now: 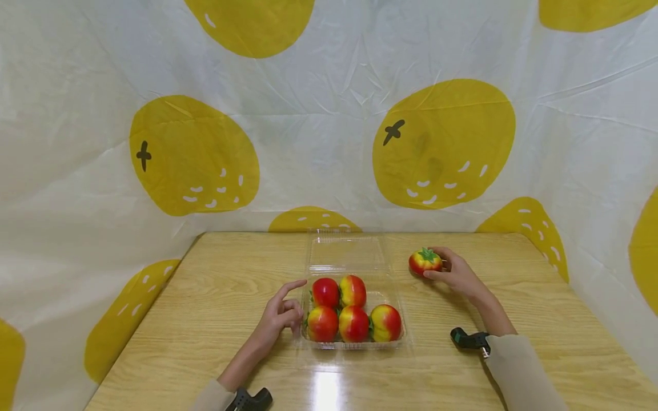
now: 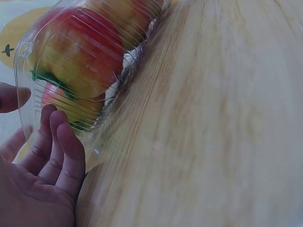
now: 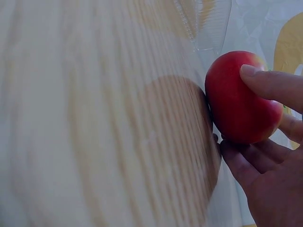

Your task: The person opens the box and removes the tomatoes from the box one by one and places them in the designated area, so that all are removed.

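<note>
My right hand (image 1: 459, 278) holds a red-and-yellow fruit with a green leafy top (image 1: 422, 264) close over the table, right of a clear plastic box. In the right wrist view, the thumb lies on the red side of this fruit (image 3: 241, 101) and the other fingers curl around it from below. Several similar fruits (image 1: 353, 324) sit in the clear box (image 1: 354, 345), with a gap at its back right. At the box's left wall is my left hand (image 1: 275, 317), index finger extended along the rim and the other fingers loosely bent against the side.
The box's clear lid (image 1: 348, 254) stands opened back behind it. All this is on a light wooden table (image 1: 231, 268). A white sheet printed with yellow fruit (image 1: 319, 154) hangs around the back and sides. Black wrist cameras (image 1: 469, 339) are strapped to both wrists.
</note>
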The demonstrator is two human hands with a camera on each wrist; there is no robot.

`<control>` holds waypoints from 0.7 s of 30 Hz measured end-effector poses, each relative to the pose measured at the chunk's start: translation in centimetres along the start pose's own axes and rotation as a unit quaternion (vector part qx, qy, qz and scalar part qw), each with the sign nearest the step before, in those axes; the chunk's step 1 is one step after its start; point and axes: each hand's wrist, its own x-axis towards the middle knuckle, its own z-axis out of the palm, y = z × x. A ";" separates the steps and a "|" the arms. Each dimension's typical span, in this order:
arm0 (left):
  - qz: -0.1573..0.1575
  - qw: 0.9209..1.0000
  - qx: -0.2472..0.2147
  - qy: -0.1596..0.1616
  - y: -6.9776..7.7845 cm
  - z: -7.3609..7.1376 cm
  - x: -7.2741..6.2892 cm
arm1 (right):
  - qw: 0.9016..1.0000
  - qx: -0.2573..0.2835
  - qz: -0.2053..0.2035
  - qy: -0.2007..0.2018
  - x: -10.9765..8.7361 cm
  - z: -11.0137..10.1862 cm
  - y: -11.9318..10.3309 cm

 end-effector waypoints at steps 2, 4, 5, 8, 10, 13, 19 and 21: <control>0.001 1.000 -0.001 0.000 0.0 0.0 0.0 | 1.000 -0.001 0.000 -0.007 0.0 0.0 -0.1; 0.002 1.000 -0.002 -0.001 0.1 0.0 0.0 | 1.000 0.002 0.004 -0.011 0.1 0.0 -0.1; 0.002 1.000 -0.002 -0.001 0.1 0.0 0.0 | 1.000 0.004 0.006 -0.012 0.1 0.0 -0.1; 0.003 1.000 -0.004 -0.002 0.1 0.1 0.0 | 1.000 0.002 0.006 -0.015 0.1 -0.1 -0.2; 0.004 1.000 -0.005 -0.002 0.1 0.1 0.0 | 1.000 -0.004 0.005 -0.016 0.0 -0.1 -0.2; 0.003 1.000 -0.005 -0.002 0.2 0.1 -0.1 | 1.000 -0.009 0.005 -0.014 0.0 -0.2 -0.2; 0.001 1.000 -0.002 -0.001 0.2 0.0 -0.1 | 1.000 -0.008 0.002 -0.015 0.1 -0.2 -0.1; 0.001 1.000 -0.002 -0.001 0.2 0.0 -0.1 | 1.000 -0.007 0.002 -0.016 0.1 -0.3 -0.1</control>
